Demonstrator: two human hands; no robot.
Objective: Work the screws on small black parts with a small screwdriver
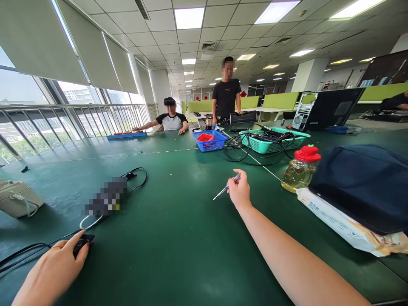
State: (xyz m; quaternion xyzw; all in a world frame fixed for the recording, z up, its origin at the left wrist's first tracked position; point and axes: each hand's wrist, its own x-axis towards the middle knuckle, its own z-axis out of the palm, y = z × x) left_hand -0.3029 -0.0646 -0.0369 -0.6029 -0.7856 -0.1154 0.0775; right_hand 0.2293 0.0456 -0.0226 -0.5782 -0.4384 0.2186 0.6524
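Observation:
My left hand [52, 270], at the lower left, is closed around a small black plastic piece [84, 245], partly hidden under the fingers. Just beyond it lies a dark power adapter [108, 197], blurred in the picture, with black and white cables about it. Near the middle of the green table [178, 238], my right hand [239, 191] grips a slim silver screwdriver [222, 192]. Its tip points to the left and down, close above the tabletop; whether it touches cannot be made out.
A blue basket [211, 146] with a red tray and a green basket [270, 146] of black cables stand farther back. At right are a red-capped bottle [298, 176], a wipes pack [338, 221] and a navy bag [363, 182]. A pale case [19, 197] lies left. Two people face the table.

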